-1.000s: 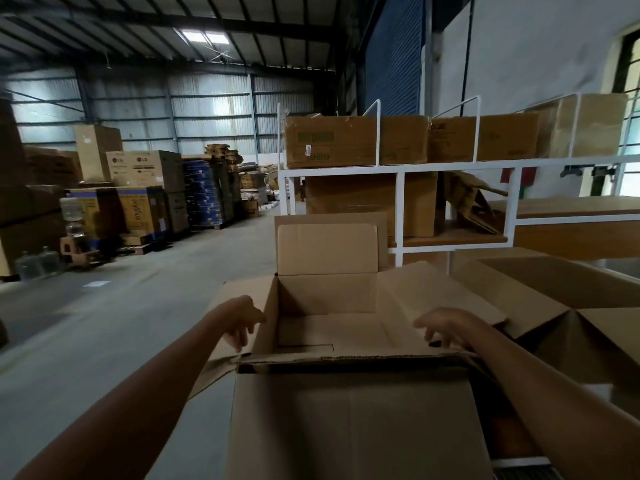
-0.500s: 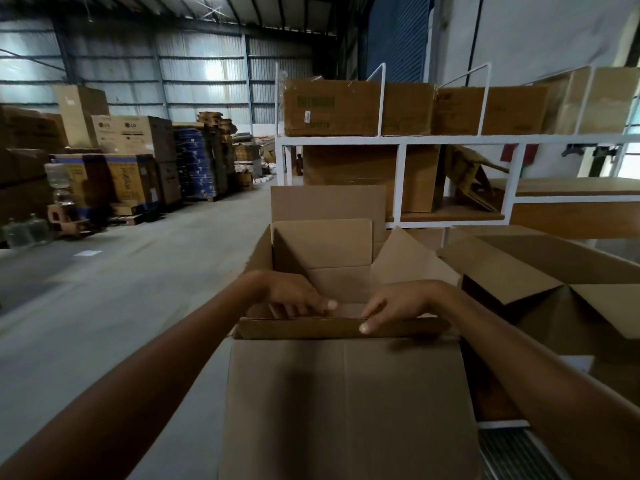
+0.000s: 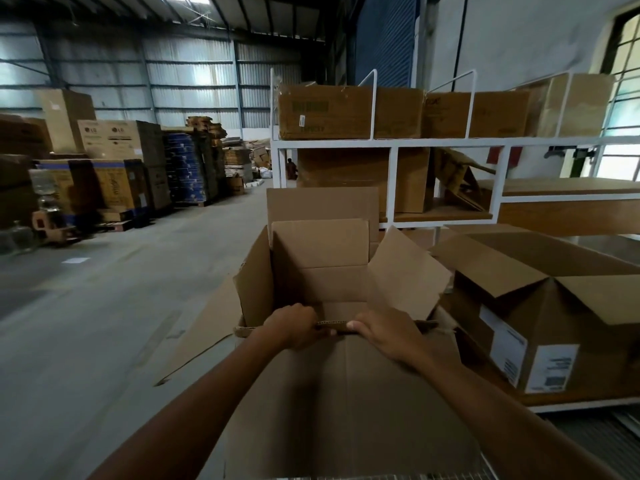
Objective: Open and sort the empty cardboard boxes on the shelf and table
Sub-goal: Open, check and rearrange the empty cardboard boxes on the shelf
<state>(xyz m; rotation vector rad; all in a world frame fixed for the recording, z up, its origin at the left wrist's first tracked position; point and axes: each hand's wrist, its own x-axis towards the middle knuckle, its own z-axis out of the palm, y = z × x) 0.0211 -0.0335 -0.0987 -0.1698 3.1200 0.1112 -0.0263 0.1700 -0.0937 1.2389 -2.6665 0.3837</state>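
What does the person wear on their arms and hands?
Nothing that shows. The left hand and right hand are bare, with no gloves, rings or watch visible, and both forearms are sleeveless up to the picture's edge.

Matt brown corrugated cardboard box [image 3: 346, 403]; white-painted metal shelf [image 3: 393, 181].

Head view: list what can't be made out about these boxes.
- Floor of the held box: head view, mostly hidden behind its near panel, the left hand and right hand.
- Its base: cut off by the bottom edge.
- Label on the side box: print too small.
- Green print on the top-shelf box: blurred.
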